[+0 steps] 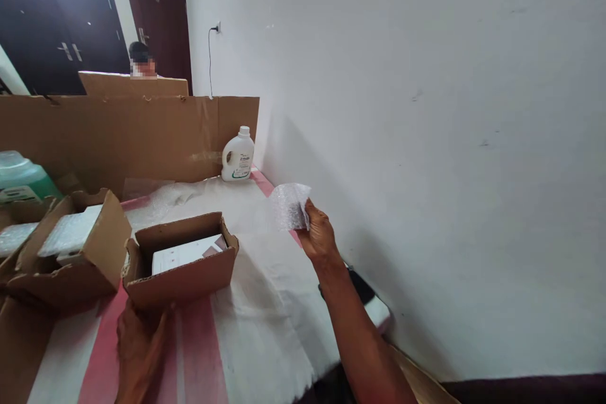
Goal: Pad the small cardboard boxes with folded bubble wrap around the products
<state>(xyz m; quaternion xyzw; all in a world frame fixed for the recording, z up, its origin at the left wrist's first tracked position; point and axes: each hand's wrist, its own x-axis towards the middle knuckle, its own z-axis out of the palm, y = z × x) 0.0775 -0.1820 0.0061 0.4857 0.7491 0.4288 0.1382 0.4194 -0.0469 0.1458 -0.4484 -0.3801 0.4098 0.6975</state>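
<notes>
My right hand (pixel 319 237) is raised above the table's right side, fingers pinched on a small piece of bubble wrap (pixel 290 205). My left hand (pixel 139 344) rests on the cloth at the near edge of a small open cardboard box (pixel 182 278), touching its front wall. Inside that box lies a white flat item (pixel 187 252). The fingers of the left hand are curled against the box's base; whether they grip it is unclear.
A second open cardboard box (pixel 71 252) with white wrapped contents sits to the left. A cardboard screen (pixel 127 132) stands at the back, with a white detergent bottle (pixel 237 156) by the wall. A green jug (pixel 21 180) is far left. Another person sits behind the screen.
</notes>
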